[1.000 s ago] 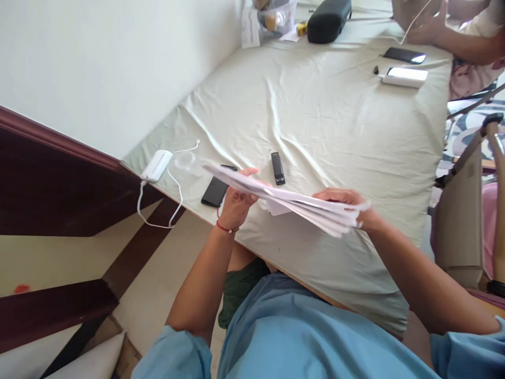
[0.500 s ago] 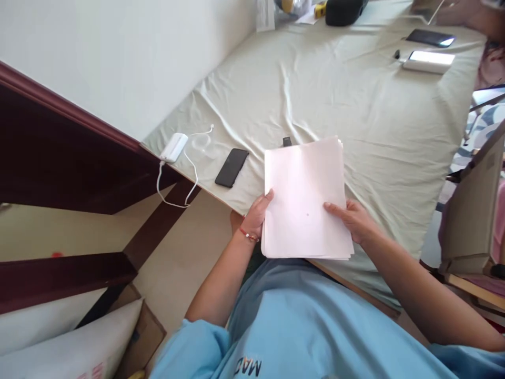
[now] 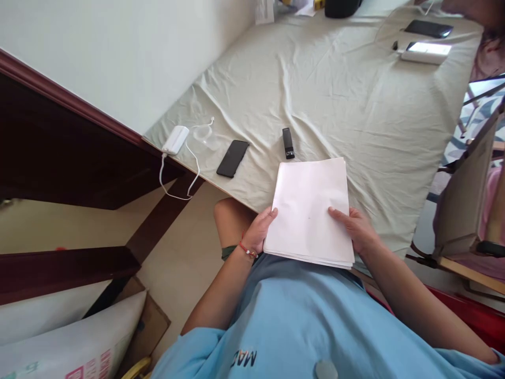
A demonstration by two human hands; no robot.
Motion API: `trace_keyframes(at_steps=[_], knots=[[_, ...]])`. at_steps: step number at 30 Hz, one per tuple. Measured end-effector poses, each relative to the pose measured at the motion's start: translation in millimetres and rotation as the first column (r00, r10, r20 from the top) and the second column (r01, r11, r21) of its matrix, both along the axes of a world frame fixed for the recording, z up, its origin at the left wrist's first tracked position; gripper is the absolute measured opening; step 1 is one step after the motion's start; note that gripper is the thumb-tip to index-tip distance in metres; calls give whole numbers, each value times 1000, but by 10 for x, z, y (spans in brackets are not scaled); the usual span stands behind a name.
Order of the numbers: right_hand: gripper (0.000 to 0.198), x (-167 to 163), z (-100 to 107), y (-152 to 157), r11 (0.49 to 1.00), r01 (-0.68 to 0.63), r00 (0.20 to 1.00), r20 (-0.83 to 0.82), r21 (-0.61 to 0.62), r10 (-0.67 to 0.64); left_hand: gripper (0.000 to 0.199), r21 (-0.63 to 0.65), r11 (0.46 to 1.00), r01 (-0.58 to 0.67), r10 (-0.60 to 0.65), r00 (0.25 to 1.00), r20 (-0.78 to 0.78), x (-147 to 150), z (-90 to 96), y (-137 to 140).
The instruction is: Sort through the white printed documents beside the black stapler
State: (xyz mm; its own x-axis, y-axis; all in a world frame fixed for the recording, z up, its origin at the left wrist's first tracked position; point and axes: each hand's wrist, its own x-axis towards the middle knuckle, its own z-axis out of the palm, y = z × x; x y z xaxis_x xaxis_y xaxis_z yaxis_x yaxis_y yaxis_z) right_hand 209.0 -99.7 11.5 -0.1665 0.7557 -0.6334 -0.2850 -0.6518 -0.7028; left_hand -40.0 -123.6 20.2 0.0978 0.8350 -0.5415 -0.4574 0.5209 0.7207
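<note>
A stack of white paper sheets is held between my two hands, at the near edge of the cloth-covered table. My left hand grips its left edge, thumb on top. On the right edge, my right hand is closed with its thumb lying over the top sheet. The sheets are slightly uneven along the lower right corner. Just beyond the stack lies a black stapler. A dark smartphone rests to the left of it.
A white adapter with a cable hanging over the edge sits at the table's left corner. At the far right are a dark phone and a white device. A black case stands at the back. White sacks lie lower left.
The paper stack has come closer to my body, its far edge lower in view. The stapler, mostly covered before, is now fully visible. Both hands keep their hold.
</note>
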Motion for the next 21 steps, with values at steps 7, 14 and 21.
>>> trace_keyframes(at_steps=[7,14,21], knots=[[49,77,-106,18,968,-131,974,211,213,85,51,-74,997,-23,21,999,-40,-17,-191,-167],[44,100,-50,-312,980,-192,977,102,54,186,50,-243,963,-119,122,993,-5,35,-138,-485],[47,35,25,-372,985,-170,980,105,12,168,53,-235,968,-89,75,995,-67,-22,-175,-533]])
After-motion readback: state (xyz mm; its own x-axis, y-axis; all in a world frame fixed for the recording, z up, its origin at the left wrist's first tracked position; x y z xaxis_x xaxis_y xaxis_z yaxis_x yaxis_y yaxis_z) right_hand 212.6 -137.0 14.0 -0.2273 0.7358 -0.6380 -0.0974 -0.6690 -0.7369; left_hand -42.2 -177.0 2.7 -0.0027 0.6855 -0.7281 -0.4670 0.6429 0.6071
